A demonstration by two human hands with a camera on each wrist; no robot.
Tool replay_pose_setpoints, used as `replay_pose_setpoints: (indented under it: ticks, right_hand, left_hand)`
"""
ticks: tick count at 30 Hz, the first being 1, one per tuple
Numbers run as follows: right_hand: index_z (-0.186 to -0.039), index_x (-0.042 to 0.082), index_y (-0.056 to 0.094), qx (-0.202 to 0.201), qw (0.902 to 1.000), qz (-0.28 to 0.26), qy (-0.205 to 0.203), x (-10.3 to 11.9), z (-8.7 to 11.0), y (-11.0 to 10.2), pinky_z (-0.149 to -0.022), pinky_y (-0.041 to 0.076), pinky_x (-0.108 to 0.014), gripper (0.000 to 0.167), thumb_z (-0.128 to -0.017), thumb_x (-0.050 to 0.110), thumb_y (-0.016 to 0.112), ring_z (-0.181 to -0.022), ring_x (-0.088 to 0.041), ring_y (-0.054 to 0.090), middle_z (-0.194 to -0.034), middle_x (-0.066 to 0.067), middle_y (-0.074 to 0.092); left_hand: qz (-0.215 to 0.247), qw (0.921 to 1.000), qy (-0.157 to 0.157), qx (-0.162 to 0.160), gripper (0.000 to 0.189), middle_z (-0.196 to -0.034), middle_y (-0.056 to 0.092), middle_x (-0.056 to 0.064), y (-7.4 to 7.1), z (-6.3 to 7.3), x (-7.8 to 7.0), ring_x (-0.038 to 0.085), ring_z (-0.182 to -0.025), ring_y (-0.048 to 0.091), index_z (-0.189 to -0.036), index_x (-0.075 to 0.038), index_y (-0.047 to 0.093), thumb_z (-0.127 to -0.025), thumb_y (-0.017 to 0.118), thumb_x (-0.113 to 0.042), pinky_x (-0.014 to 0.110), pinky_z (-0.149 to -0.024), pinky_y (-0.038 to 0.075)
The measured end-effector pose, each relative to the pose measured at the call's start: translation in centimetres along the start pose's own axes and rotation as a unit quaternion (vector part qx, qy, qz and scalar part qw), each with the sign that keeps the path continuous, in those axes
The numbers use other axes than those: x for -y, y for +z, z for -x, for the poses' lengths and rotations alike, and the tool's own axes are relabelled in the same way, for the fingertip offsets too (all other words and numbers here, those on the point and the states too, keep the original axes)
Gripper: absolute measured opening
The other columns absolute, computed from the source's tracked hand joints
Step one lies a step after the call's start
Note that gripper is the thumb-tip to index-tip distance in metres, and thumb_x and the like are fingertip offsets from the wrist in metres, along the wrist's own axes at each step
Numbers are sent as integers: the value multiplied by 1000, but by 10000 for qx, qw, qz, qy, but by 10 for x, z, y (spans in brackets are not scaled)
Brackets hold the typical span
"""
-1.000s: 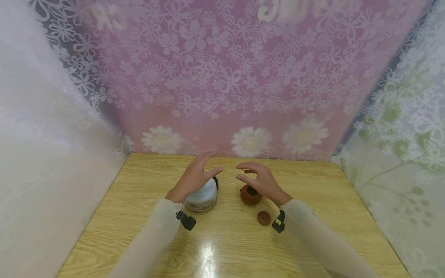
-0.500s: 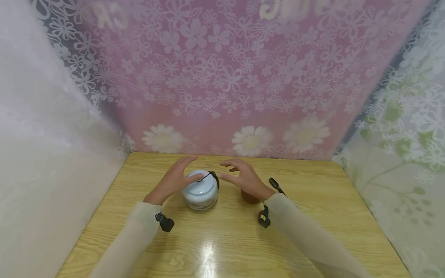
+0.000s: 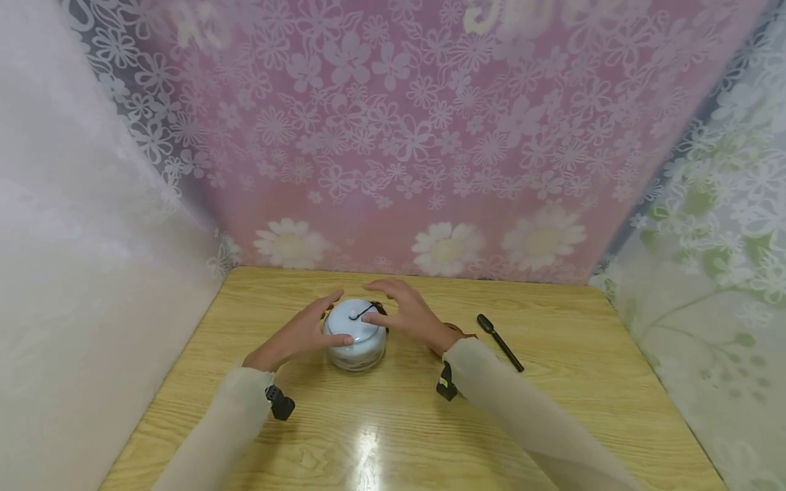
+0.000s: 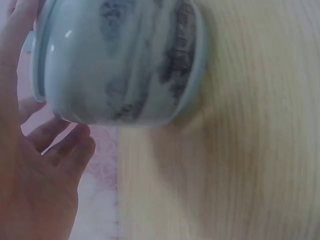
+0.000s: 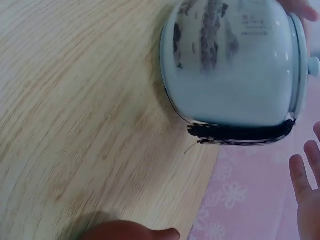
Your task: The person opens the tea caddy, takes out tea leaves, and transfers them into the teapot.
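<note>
A pale blue-white ceramic jar point(image 3: 358, 354) stands upright on the wooden table, its lid on and a small knob on top. Dark landscape painting runs round its lower wall in the left wrist view. A black cord and tassel point(image 5: 235, 133) hang down its right side. My left hand point(image 3: 296, 335) is at the jar's left, fingers spread towards the far side and thumb before the lid. From the right, my right hand point(image 3: 410, 318) reaches over the lid's edge with loosely bent fingers. In the right wrist view its fingers are apart from the jar.
A reddish-brown clay teapot point(image 5: 125, 231) stands right of the jar, mostly hidden behind my right wrist. Further right lies a dark, slim-handled scoop point(image 3: 500, 342). A pink flowered cloth point(image 3: 393, 170) backs the table point(image 3: 344, 436), with pale sheets at both sides.
Both hands have shifted left, so the left hand uncovers the jar's top and the right hand now reaches it. The scoop has come into sight; the small brown lid is now hidden.
</note>
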State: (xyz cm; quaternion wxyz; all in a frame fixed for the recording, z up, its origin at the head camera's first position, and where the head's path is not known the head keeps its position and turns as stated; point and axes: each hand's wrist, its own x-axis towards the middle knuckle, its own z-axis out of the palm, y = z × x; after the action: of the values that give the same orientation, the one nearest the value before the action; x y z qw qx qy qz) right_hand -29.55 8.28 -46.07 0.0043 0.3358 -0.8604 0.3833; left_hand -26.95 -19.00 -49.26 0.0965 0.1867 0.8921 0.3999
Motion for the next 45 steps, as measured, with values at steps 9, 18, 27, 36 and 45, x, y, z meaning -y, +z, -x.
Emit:
replay_pose_setpoints:
  ticks: [9,18,27,36,45]
  right_hand:
    - [-147,28,57,140,9993,304,-179,1,-4,16,-114,44,-52,68,-89,57,74,-142,-20,47,-150,5,56]
    - [-134,31,68,53,9984,495,-277,-1,-4,29,-102,52,-40,52,-88,54,76,-125,-14,52,-134,8,59]
    - [-123,29,74,-185,9973,650,-273,5,-5,33,-88,52,-30,41,-88,52,77,-102,-7,52,-109,10,58]
    - [-114,27,73,-454,9958,762,-244,11,-11,46,-78,44,-30,40,-88,56,75,-86,-8,48,-88,12,54]
    - [-105,27,76,-957,9938,567,-44,10,-16,57,-81,46,-29,30,-89,52,76,-86,-5,52,-85,14,59]
  left_hand:
    - [462,9988,131,60,117,-170,22,-3,12,4,10,27,-155,31,-163,-40,11,-75,85,-62,60,-119,37]
    - [555,9984,-7,67,114,-164,34,-3,13,5,11,24,-146,44,-164,-35,16,-77,85,-58,54,-114,44]
    - [559,9984,-63,63,112,-165,32,0,13,6,10,26,-147,44,-164,-36,14,-79,84,-58,55,-114,44]
    - [537,9985,-106,74,112,-166,31,0,16,5,15,25,-145,46,-164,-37,12,-80,82,-60,54,-112,46]
    - [706,9975,-27,56,110,-167,30,3,16,7,12,29,-144,47,-165,-34,13,-82,83,-54,56,-110,46]
